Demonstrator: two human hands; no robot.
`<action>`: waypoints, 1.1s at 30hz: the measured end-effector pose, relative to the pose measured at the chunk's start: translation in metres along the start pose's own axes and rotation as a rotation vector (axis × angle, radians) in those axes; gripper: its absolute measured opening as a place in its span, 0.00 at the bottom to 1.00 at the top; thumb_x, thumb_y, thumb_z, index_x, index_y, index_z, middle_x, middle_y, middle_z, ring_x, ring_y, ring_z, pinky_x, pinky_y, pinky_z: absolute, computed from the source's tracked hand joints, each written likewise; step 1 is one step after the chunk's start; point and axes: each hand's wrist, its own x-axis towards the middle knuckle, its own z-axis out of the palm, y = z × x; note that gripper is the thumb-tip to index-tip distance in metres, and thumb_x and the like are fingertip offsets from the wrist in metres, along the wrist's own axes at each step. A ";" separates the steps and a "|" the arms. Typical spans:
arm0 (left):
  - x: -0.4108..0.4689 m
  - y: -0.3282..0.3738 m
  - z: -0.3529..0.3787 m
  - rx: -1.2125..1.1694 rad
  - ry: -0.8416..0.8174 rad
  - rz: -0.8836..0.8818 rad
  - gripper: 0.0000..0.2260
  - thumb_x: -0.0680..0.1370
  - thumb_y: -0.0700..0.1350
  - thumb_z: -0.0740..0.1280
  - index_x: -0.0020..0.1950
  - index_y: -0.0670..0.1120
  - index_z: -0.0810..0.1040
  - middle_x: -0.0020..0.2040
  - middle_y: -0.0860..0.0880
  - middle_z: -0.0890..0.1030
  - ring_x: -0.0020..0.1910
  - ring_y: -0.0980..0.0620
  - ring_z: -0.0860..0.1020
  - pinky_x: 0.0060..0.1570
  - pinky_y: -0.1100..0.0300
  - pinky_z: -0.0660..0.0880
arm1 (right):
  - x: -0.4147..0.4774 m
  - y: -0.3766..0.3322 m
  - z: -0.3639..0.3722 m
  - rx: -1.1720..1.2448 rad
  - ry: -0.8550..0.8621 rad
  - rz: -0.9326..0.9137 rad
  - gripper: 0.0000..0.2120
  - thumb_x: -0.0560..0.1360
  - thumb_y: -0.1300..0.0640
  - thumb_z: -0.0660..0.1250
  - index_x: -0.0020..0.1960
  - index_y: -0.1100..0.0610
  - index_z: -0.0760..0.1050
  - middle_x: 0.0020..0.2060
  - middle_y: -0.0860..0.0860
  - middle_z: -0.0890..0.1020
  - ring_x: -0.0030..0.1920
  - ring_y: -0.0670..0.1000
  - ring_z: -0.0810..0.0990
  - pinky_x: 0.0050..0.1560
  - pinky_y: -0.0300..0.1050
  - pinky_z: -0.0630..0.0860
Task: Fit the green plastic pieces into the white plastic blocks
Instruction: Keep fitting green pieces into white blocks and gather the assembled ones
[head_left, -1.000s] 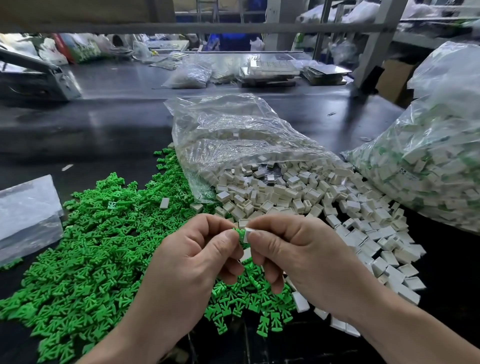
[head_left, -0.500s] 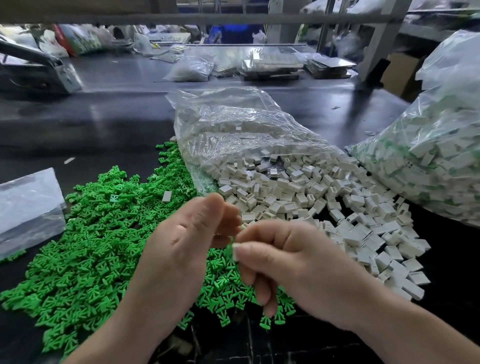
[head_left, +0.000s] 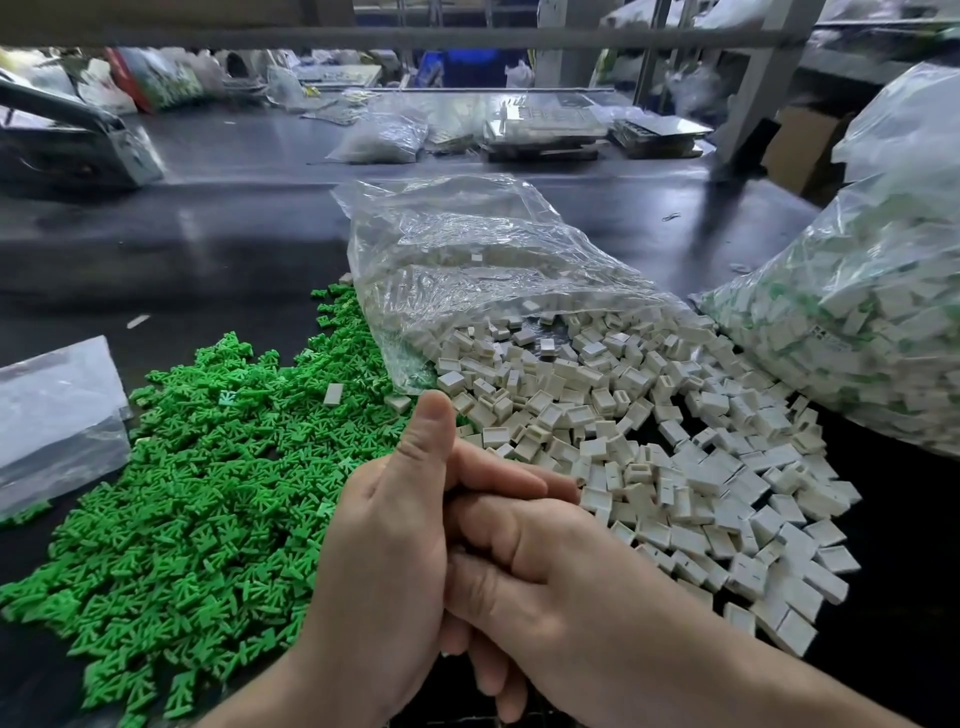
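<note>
Left hand (head_left: 395, 545) lay straight-fingered across right hand (head_left: 545, 587), whose fingers were curled; couldn't tell if it gripped anything. Green pieces (head_left: 208, 493) were piled left of the hands, white blocks (head_left: 675, 441) right.

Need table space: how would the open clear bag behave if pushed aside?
Probably floppy, since the clear bag looks crumpled and slack. White blocks would likely scatter further: they already spill loose from its open mouth.

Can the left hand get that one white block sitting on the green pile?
Probably yes. The lone white block lies uncovered atop the green pieces, just beyond the left hand, nothing between them.
</note>
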 end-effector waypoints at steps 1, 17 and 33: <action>0.000 0.000 0.001 0.000 0.004 0.001 0.32 0.76 0.68 0.60 0.37 0.40 0.83 0.46 0.38 0.85 0.38 0.26 0.81 0.31 0.19 0.67 | 0.000 0.000 0.000 0.002 0.004 0.000 0.07 0.83 0.49 0.65 0.49 0.47 0.80 0.34 0.53 0.82 0.30 0.49 0.81 0.30 0.40 0.79; 0.006 0.007 -0.022 0.270 -0.113 0.243 0.17 0.77 0.59 0.64 0.54 0.48 0.82 0.51 0.44 0.85 0.47 0.44 0.84 0.42 0.50 0.81 | 0.011 0.012 -0.022 0.393 -0.010 -0.031 0.07 0.79 0.55 0.65 0.45 0.54 0.80 0.32 0.52 0.80 0.26 0.48 0.76 0.25 0.40 0.75; 0.009 0.010 -0.038 1.113 0.085 0.496 0.15 0.74 0.62 0.65 0.53 0.55 0.80 0.42 0.62 0.79 0.43 0.64 0.78 0.37 0.72 0.73 | 0.020 0.024 -0.059 0.953 0.009 -0.137 0.07 0.67 0.65 0.66 0.44 0.59 0.79 0.41 0.58 0.81 0.35 0.52 0.79 0.29 0.42 0.78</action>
